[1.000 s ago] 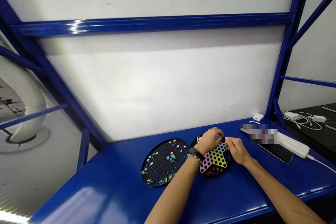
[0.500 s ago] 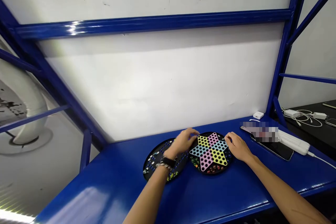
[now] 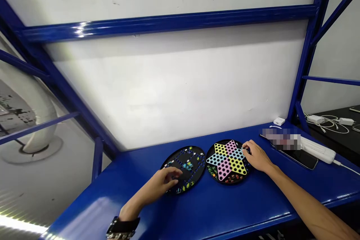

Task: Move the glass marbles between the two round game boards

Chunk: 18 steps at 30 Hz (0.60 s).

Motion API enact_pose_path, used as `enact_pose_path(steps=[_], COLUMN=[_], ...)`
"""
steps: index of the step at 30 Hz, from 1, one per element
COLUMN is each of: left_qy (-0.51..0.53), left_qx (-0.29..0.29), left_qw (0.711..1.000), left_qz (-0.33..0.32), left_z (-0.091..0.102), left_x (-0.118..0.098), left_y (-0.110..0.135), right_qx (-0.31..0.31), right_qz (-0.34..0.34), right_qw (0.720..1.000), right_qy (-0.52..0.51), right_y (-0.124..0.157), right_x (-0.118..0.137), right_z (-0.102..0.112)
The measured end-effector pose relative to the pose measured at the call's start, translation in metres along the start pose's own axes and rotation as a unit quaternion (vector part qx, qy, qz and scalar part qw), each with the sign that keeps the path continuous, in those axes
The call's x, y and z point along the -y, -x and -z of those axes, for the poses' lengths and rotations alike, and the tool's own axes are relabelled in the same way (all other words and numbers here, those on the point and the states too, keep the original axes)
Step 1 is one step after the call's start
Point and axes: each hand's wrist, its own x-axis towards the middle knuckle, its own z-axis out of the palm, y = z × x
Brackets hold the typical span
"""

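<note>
The left hand [image 3: 165,182], with a dark watch [image 3: 123,227] on its wrist, shows the main change: a second ago it was bent over the far part of the star board, close to the other hand, then it crossed back, and now it hovers above the near left part of the round black marble board [image 3: 188,174]. Its thumb and fingers are apart, with nothing visible between them. That marble board lies flat on the blue tabletop [image 3: 219,210], with a cluster of blue marbles [image 3: 187,166] near its middle and more marbles around its edge, some hidden under the hand. Just beside it on the right sits the Chinese checkers board [image 3: 225,162], its six-pointed star now showing almost whole, with green and red marbles in the rim wells. The work thus appears to be split between the two boards, one hand at each. The right hand [image 3: 256,155] stays at the checkers board's right edge, by a blue star point, its fingers curled closely; whether they pinch a marble I cannot tell. Further right, the smartphone [image 3: 302,159] and white power bank [image 3: 317,150] lie apart from both hands, unmoved.
</note>
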Motion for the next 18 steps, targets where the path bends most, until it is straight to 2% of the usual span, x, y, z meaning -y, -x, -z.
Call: enact_pose_path(steps=[7, 9, 10, 12, 14, 15, 16, 18], left_qy=[-0.004, -0.004, -0.004, -0.001, 0.000, 0.000, -0.003, -0.014], left_qx=[0.051, 0.049, 0.028, -0.050, -0.128, -0.148, -0.153, -0.114], left_qw=[0.999, 0.999, 0.999, 0.998, 0.992, 0.989, 0.988, 0.993], left_qz=[-0.013, -0.022, -0.027, -0.029, -0.016, -0.005, 0.005, 0.018], left_z=[-0.011, -0.010, -0.008, -0.002, 0.006, 0.010, 0.013, 0.015], left_x=[-0.014, -0.014, -0.012, -0.004, 0.006, 0.011, 0.016, 0.020], left_y=[0.000, -0.003, -0.004, -0.006, -0.005, -0.003, 0.000, 0.008], right_qx=[0.006, 0.007, 0.007, 0.008, 0.009, 0.009, 0.010, 0.012], right_qz=[-0.006, -0.003, -0.002, -0.003, -0.005, -0.005, -0.004, -0.002], right_qw=[1.000, 1.000, 1.000, 1.000, 1.000, 1.000, 1.000, 1.000], right_qy=[0.006, 0.006, 0.006, 0.007, 0.008, 0.009, 0.009, 0.009], right_y=[0.000, 0.000, 0.001, 0.001, 0.001, 0.001, 0.001, 0.002], right_x=[-0.001, -0.001, -0.001, 0.000, 0.001, 0.001, 0.001, 0.002], right_z=[0.000, 0.000, 0.000, 0.000, 0.000, 0.000, 0.000, 0.000])
